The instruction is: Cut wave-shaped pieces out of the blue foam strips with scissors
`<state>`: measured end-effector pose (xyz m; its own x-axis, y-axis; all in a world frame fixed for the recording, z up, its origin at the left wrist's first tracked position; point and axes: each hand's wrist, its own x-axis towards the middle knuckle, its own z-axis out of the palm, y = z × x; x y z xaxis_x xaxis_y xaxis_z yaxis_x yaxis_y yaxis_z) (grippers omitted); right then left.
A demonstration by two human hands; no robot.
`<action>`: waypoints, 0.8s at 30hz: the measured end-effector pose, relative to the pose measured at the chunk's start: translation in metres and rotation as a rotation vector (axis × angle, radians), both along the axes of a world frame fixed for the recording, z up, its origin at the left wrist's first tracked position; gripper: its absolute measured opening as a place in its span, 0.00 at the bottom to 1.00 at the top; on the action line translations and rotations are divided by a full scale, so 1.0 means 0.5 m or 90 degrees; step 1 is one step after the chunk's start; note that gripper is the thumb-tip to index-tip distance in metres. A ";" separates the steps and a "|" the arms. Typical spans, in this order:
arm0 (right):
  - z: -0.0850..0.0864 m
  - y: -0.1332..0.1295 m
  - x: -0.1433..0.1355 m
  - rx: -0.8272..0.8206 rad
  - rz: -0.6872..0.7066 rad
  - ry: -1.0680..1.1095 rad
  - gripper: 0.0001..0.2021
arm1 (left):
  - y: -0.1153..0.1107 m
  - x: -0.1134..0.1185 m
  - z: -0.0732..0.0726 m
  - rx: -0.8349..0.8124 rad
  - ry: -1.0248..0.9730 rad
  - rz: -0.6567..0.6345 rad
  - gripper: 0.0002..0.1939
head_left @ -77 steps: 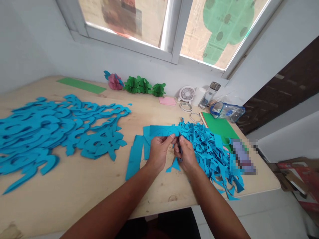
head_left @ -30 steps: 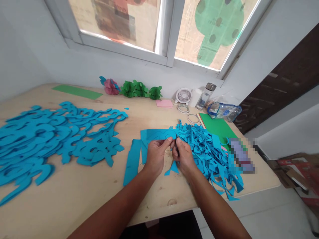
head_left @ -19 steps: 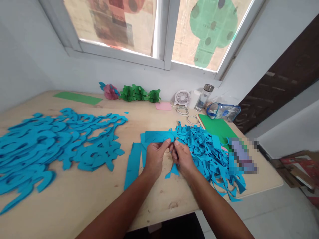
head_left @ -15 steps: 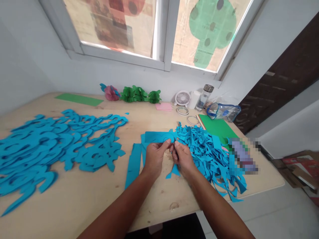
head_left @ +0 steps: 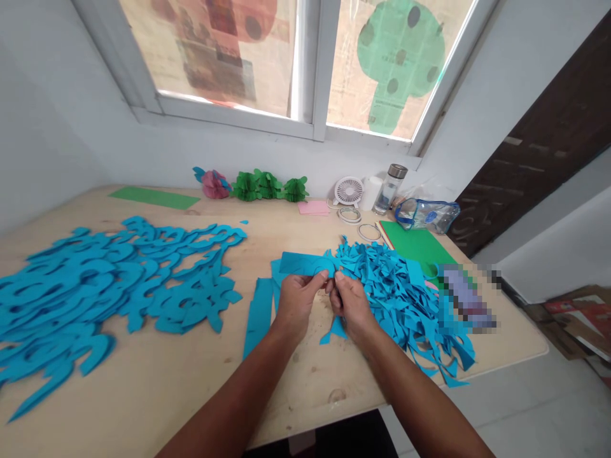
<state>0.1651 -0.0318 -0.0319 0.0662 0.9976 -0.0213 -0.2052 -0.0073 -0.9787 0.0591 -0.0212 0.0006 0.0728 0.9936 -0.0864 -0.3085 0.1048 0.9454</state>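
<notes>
A blue paper strip with a curved line on it is pinched in my left hand, the thumb pressing near its right end. My right hand grips the same strip's right end, its thumb and fingertips touching close to the left thumb. Beneath my left wrist lie more blue paper strips. Beside my right hand rises a heap of small blue paper scraps. To the left spreads a large pile of curvy blue paper cut-outs.
Along the wall stand green paper ornaments, a pink one, a small fan and a bottle. A clear pouch rests behind green sheets. The table's front edge runs under my forearms.
Both hands keep nearly the same pose on the blue strip, which stays between them. The whole view has shifted slightly.
</notes>
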 end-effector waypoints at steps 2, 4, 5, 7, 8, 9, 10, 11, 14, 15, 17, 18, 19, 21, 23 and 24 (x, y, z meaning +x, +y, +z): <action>-0.002 0.000 0.000 0.000 0.001 0.002 0.25 | -0.001 -0.001 0.000 -0.003 -0.006 -0.001 0.20; -0.004 0.001 0.000 -0.003 0.003 0.005 0.26 | 0.000 -0.002 -0.001 -0.008 -0.006 0.009 0.19; -0.005 0.001 0.001 -0.005 0.005 0.006 0.26 | 0.001 -0.003 -0.002 -0.008 -0.002 0.013 0.19; -0.008 0.001 0.002 -0.008 0.010 0.007 0.26 | 0.003 -0.007 -0.004 -0.005 0.014 0.009 0.18; -0.009 0.001 0.002 -0.010 0.012 0.008 0.26 | 0.005 -0.010 -0.005 -0.004 0.023 0.001 0.18; -0.010 0.001 0.002 -0.011 0.014 0.008 0.26 | 0.006 -0.012 -0.006 -0.002 0.031 -0.006 0.18; -0.010 0.001 0.003 -0.012 0.013 0.009 0.26 | 0.008 -0.014 -0.006 -0.001 0.038 -0.014 0.17; -0.011 0.001 0.003 -0.013 0.013 0.008 0.26 | 0.009 -0.016 -0.007 -0.001 0.044 -0.022 0.17; -0.011 0.001 0.002 -0.019 0.010 0.002 0.26 | 0.012 -0.019 -0.011 0.006 0.050 -0.038 0.17; -0.011 0.001 0.002 -0.021 0.008 0.000 0.26 | 0.013 -0.020 -0.012 0.010 0.049 -0.040 0.17; -0.010 0.002 0.001 -0.026 0.006 -0.001 0.26 | 0.014 -0.019 -0.015 0.016 0.047 -0.038 0.18; -0.010 0.002 0.001 -0.028 0.005 0.001 0.26 | 0.014 -0.018 -0.016 0.016 0.047 -0.033 0.17; -0.010 0.002 0.000 -0.031 0.004 0.003 0.26 | 0.015 -0.017 -0.017 0.015 0.048 -0.025 0.17; -0.009 0.001 0.000 -0.038 0.002 0.006 0.27 | 0.016 -0.016 -0.019 0.012 0.058 -0.006 0.16; -0.008 0.000 0.000 -0.042 0.000 0.006 0.27 | 0.017 -0.016 -0.021 0.011 0.073 0.013 0.15; -0.007 0.000 -0.001 -0.043 0.000 0.007 0.27 | 0.017 -0.016 -0.022 0.010 0.082 0.019 0.15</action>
<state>0.1648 -0.0319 -0.0354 0.0655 0.9939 -0.0891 -0.2157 -0.0730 -0.9737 0.0510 -0.0126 -0.0102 0.0321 0.9965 -0.0772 -0.1867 0.0818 0.9790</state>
